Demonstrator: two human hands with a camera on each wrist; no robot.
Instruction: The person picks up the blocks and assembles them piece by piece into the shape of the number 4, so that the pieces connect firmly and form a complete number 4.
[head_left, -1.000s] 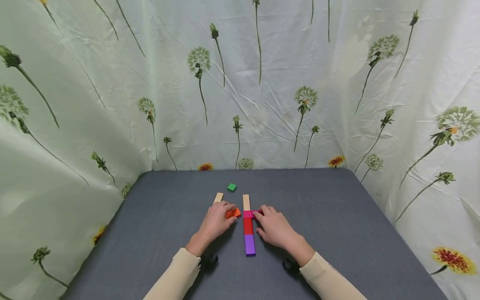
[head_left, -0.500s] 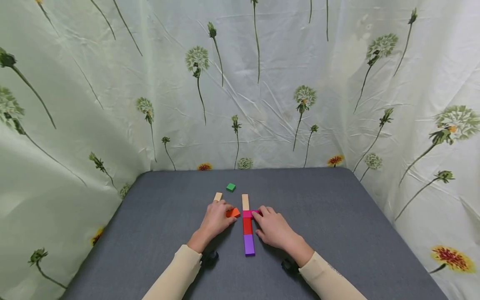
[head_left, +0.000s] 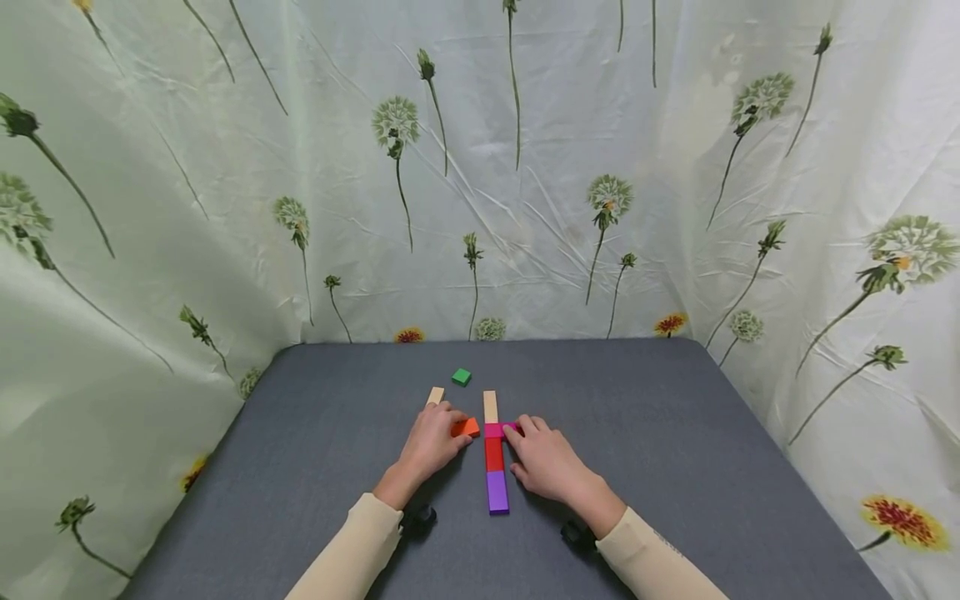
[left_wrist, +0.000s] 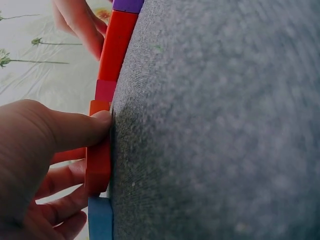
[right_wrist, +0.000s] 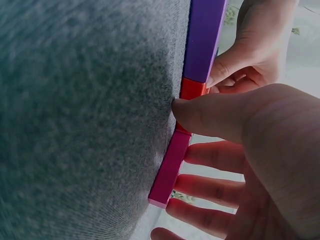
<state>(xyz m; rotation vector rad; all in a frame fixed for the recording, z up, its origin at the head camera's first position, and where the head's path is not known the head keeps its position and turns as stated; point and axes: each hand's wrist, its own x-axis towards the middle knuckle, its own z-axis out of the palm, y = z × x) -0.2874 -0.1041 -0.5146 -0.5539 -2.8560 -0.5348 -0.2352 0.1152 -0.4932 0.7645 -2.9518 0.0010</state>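
Note:
My left hand (head_left: 431,442) pinches an orange block (head_left: 468,427), its thumb on the near side and its fingers behind. A blue block (left_wrist: 101,218) lies just beyond it in the left wrist view. My right hand (head_left: 551,461) touches a pink block (right_wrist: 170,167) with nearly straight fingertips. Its thumb is by the red block (head_left: 494,454). That pink block sits crosswise between the red block and a pale wooden block (head_left: 491,406). A purple block (head_left: 497,492) ends this row on the near side. A narrow gap separates the orange block from the row in the head view.
Another pale wooden block (head_left: 436,395) shows beyond the left hand, partly hidden. A small green block (head_left: 461,377) lies farther back on the dark grey tabletop (head_left: 637,400). Behind the table hangs a white curtain (head_left: 555,108) with a dandelion print.
Both hands and the blocks stay in place. Only the head view shifts very slightly.

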